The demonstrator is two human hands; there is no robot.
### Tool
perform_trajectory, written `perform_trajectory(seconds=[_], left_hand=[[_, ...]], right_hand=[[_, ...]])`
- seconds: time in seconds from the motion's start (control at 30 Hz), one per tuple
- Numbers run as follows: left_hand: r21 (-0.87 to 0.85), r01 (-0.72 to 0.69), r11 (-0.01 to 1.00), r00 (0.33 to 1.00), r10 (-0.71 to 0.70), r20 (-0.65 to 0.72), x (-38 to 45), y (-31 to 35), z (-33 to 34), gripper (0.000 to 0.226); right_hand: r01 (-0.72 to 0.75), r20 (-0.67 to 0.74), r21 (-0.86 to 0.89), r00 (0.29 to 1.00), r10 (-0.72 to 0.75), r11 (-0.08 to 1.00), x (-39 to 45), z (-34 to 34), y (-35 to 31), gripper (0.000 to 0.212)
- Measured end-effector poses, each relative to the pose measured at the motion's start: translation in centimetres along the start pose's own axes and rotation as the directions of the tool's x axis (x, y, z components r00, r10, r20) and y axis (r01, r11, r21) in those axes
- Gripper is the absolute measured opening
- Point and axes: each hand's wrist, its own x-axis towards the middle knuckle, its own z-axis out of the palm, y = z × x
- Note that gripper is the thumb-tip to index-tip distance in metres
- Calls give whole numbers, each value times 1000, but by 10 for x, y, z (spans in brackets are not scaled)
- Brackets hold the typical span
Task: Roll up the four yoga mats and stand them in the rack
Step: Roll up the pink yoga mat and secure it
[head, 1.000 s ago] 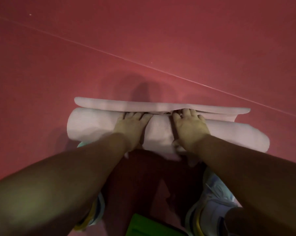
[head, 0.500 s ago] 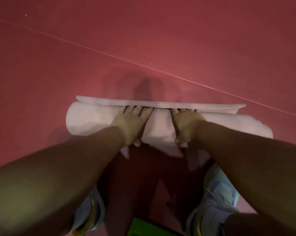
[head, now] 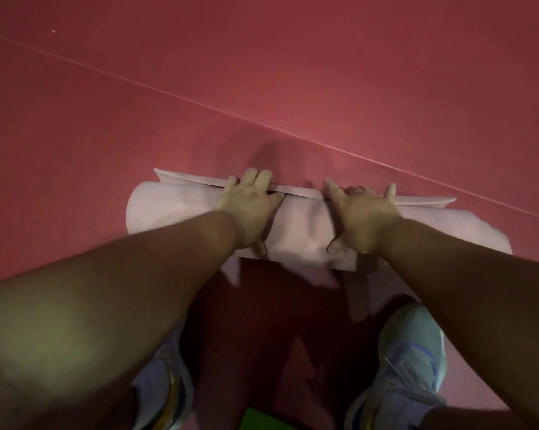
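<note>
Pale pink mat nearly rolled on the red floor

One yoga mat (head: 181,209), soft and springy, lies before two shoes; left hand (head: 246,206) and right hand (head: 363,212) press spread over the roll's middle, fingertips on its last flap; I'd pinch that loose edge. No rack visible

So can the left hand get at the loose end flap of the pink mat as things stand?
Probably yes: the left hand already lies on the pink mat, its fingertips over the flap, with nothing between them.
</note>
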Motion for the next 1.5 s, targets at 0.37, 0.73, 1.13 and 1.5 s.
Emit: perform_trajectory(seconds=[0.37,0.73,1.13,1.5], left_hand=[[104,-88,991,996,85,34,0,2,1,122],[-67,-69,995,920,38,-391,-42,12,44,95],[-725,225,-651,851,-231,472,-32,54,18,63],[-726,-285,-625,733,-631,255,-69,15,-96,67]], right_hand=[[84,-57,-42,995,-86,996,1,5,-6,135],[79,-100,-20,992,-81,997,-9,23,-21,127],[20,-285,396,953,102,918,-17,-7,-14,103],[225,-432,713,887,164,664,-79,-83,-68,57]])
